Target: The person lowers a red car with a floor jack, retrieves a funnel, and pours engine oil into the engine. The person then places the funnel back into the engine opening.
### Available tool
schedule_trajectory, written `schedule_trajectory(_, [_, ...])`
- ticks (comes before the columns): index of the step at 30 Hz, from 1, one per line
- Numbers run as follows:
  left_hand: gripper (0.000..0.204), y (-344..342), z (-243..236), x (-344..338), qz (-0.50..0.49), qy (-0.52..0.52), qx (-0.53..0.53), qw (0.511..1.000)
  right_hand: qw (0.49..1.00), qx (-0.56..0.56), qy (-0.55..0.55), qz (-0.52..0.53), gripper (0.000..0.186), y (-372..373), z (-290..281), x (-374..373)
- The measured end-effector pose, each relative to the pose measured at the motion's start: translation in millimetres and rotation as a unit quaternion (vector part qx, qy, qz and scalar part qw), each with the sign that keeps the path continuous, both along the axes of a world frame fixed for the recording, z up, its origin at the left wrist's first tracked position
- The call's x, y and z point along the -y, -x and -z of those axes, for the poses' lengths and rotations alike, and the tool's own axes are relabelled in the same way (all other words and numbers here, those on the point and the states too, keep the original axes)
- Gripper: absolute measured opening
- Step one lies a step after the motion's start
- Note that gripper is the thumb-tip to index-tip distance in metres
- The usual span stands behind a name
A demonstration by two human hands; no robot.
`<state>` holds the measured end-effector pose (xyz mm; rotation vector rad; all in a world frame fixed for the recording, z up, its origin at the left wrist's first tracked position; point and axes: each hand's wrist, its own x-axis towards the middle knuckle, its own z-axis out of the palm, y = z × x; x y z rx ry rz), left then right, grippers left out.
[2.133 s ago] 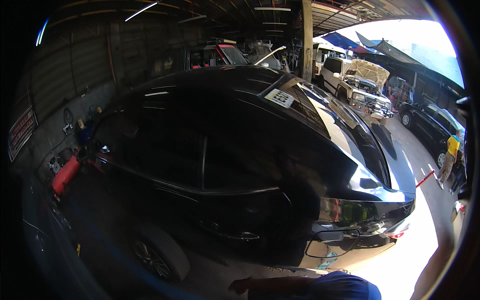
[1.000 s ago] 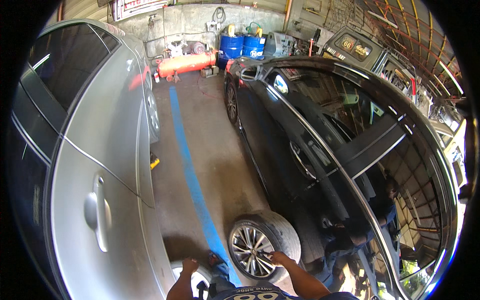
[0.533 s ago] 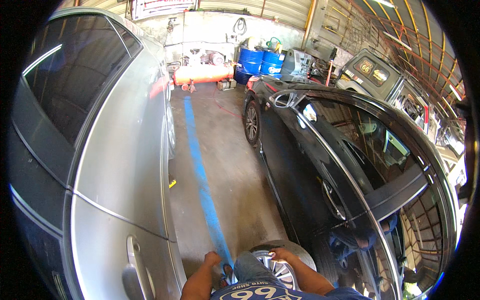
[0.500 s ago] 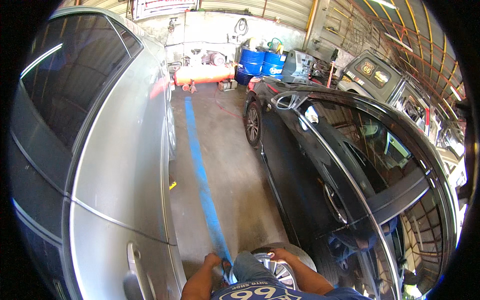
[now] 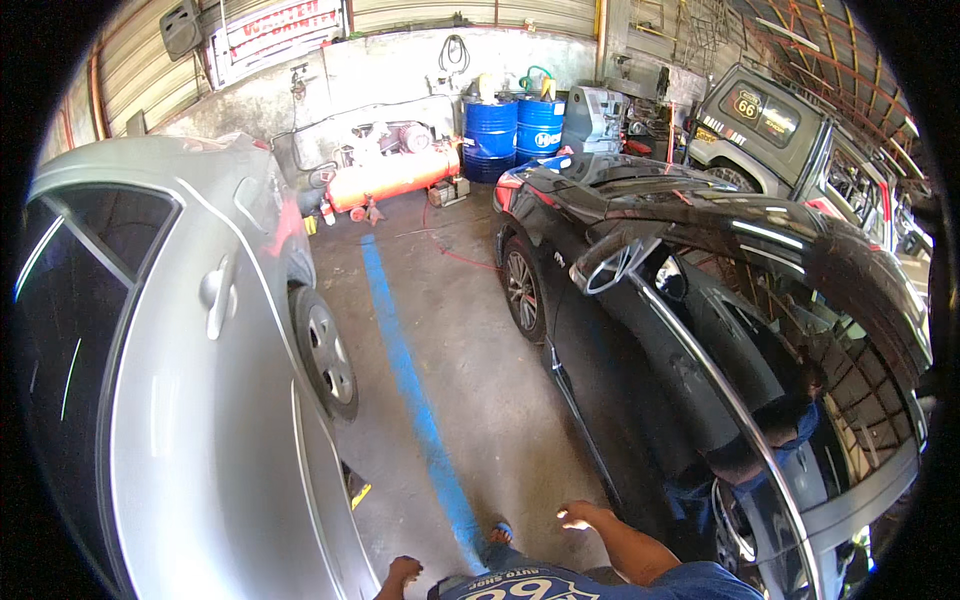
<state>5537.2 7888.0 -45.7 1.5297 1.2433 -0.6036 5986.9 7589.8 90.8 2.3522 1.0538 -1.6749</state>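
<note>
My right hand (image 5: 578, 515) is held out over the floor beside the black car (image 5: 640, 400), its fingers loosely bent and apart. Nothing shows in it. My left hand (image 5: 405, 570) hangs low at the bottom edge, near the silver car (image 5: 210, 400); its fingers are half curled with nothing visible between them. A wheel (image 5: 735, 520) shows as a reflection in the black car's side. The wheel itself is mostly or wholly hidden beneath my right arm and body. One foot in a blue sandal (image 5: 502, 533) steps beside the blue floor line (image 5: 415, 400).
The cars flank a concrete aisle. Against the far wall stand an orange air compressor (image 5: 393, 180), blue drums (image 5: 490, 137) and a grey machine (image 5: 594, 125). A red hose (image 5: 465, 259) lies across the floor. A yellow-edged object (image 5: 360, 493) lies beside the silver car.
I have moved forward along the aisle, and the view has lifted. My right hand has come off the wheel, which has dropped out of direct sight. My left hand is lower.
</note>
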Motion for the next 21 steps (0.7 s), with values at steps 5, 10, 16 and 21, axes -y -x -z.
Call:
schedule_trajectory(5, [0.02, -48, -8, -71, -0.136, 0.017, 0.008, 0.991, 0.987, 0.051, -0.149, 0.007, 0.05, -96, -5, -140])
schedule_trajectory(10, [0.024, -108, 0, -134, -0.122, 0.08, -0.019, 0.989, 0.983, 0.066, -0.164, -0.045, 0.048, -185, -6, -298])
schedule_trajectory(16, [0.029, -210, 5, -291, 0.027, 0.074, -0.063, 0.995, 0.989, 0.044, -0.139, 0.011, 0.049, -295, -46, -414])
schedule_trajectory(21, [0.013, -381, -17, -513, 0.127, -0.075, 0.053, 0.988, 0.981, 0.034, -0.142, 0.126, 0.04, -391, -40, -487])
